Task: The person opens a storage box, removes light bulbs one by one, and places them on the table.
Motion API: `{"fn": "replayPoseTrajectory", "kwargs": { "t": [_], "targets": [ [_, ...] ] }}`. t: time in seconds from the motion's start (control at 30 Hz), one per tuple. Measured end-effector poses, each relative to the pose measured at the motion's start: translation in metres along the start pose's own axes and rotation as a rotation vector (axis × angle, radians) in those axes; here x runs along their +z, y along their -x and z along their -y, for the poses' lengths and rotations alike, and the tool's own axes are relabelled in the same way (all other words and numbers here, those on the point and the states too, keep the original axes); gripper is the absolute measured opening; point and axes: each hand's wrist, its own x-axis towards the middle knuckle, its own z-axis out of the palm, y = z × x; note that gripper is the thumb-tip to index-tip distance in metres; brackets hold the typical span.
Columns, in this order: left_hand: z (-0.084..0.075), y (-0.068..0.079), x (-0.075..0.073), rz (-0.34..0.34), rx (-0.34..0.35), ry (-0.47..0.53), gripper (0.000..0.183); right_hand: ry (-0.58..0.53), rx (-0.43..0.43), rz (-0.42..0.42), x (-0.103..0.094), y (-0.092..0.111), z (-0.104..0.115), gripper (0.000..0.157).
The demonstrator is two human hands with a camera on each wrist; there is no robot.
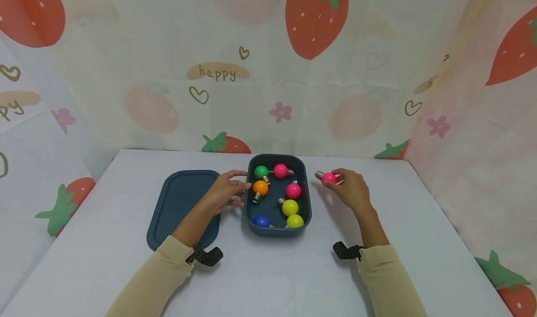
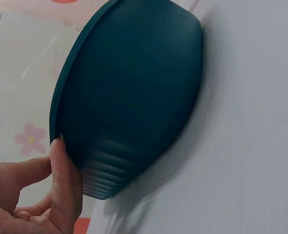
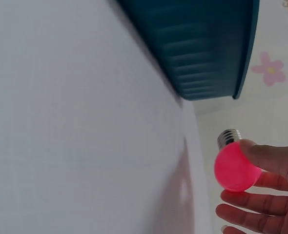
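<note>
A dark blue box (image 1: 277,232) stands on the table, with several coloured light bulbs lying inside. My left hand (image 1: 228,191) is at its left side, thumb and fingertips touching the wall near the rim; the left wrist view shows those fingertips (image 2: 59,146) against the outer face. Right of the box, my right hand (image 1: 351,186) pinches a pink light bulb (image 1: 328,178) above the table. Its metal screw base points toward the box. In the right wrist view the thumb and fingers hold the pink globe (image 3: 236,168), and the remaining fingers are spread below.
In the box lie a green bulb (image 1: 261,172), an orange bulb (image 1: 260,187), two pink bulbs (image 1: 293,190), two yellow bulbs (image 1: 290,208) and a blue bulb (image 1: 262,221). A flat dark blue lid (image 1: 180,200) lies left of the box, partly beneath my left forearm. Strawberry-printed cloth (image 1: 268,84) encloses the table.
</note>
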Motion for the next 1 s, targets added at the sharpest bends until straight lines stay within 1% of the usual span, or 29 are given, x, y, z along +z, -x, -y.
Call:
{"fn": "replayPoseTrajectory", "kwargs": {
  "t": [0.2,0.33,0.47,0.67,1.0],
  "targets": [
    [-0.001,0.000,0.001,0.015,0.004,0.003,0.055,0.007,0.021,0.018,0.004,0.000,-0.008,0.045],
    [-0.002,0.000,0.001,-0.002,-0.008,-0.006,0.052,0.014,0.022,0.019,0.006,-0.001,-0.010,0.043],
    [-0.002,0.001,0.002,-0.017,-0.015,-0.014,0.050,0.015,0.034,0.030,0.009,-0.002,-0.011,0.043],
    [-0.003,0.001,0.001,-0.017,-0.022,-0.028,0.052,0.014,0.060,0.048,0.011,-0.002,-0.011,0.042],
    [-0.002,0.000,0.002,-0.021,-0.033,-0.014,0.053,0.023,0.054,0.054,0.010,0.000,-0.010,0.043]
  ]
}}
